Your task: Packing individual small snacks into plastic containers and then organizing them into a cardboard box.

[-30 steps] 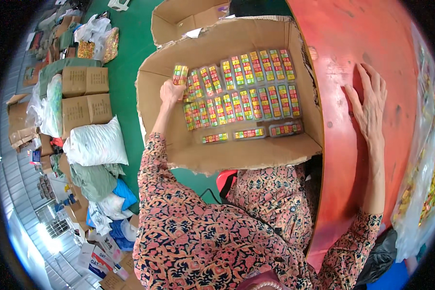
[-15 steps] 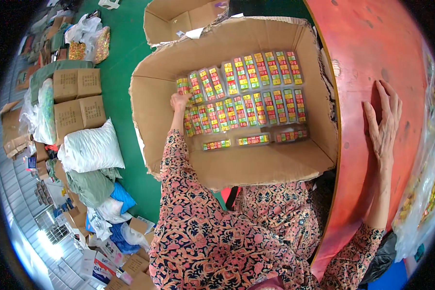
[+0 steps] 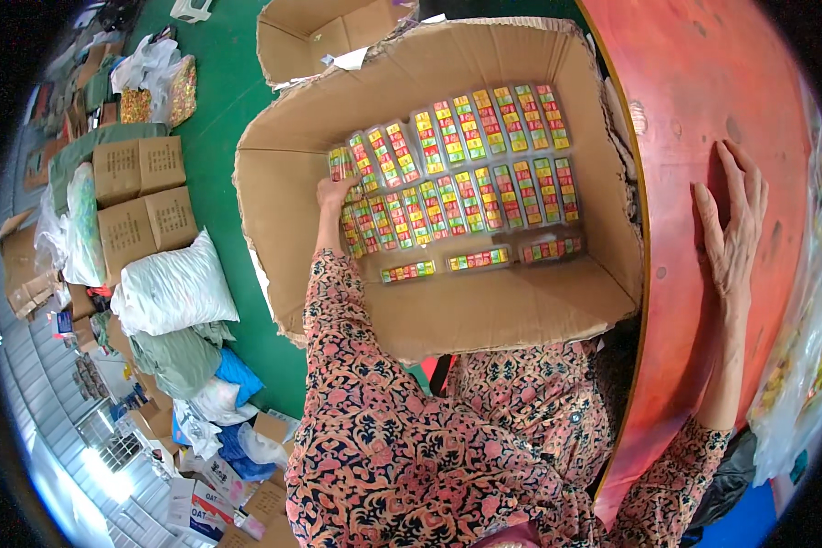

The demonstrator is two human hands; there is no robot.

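A large open cardboard box [image 3: 484, 315] holds rows of slim clear packs filled with small red, yellow and green blocks. At the left end of these rows, my left hand [image 3: 335, 194] is closed on the near end of one clear pack of coloured blocks [image 3: 340, 164]; the fingertips are partly hidden. Beside it stands a row of similar packs [image 3: 429, 142], with a second row [image 3: 461, 205] nearer to me. Three packs lie sideways along the near side, one of them in the middle [image 3: 478, 260]. My right hand [image 3: 735, 228] rests on the red tabletop [image 3: 685, 119], fingers stretched out, holding nothing.
Another open carton [image 3: 333, 36] stands beyond the box. Across the green floor [image 3: 224, 100] at left are stacked cartons [image 3: 146, 219], a stuffed white sack [image 3: 178, 288] and plastic bags. A clear bag with shiny yellow contents [image 3: 799, 384] hangs by the table's right edge.
The whole view has shifted slightly. My left hand stays at the left-end pack, and my right hand still lies on the tabletop.
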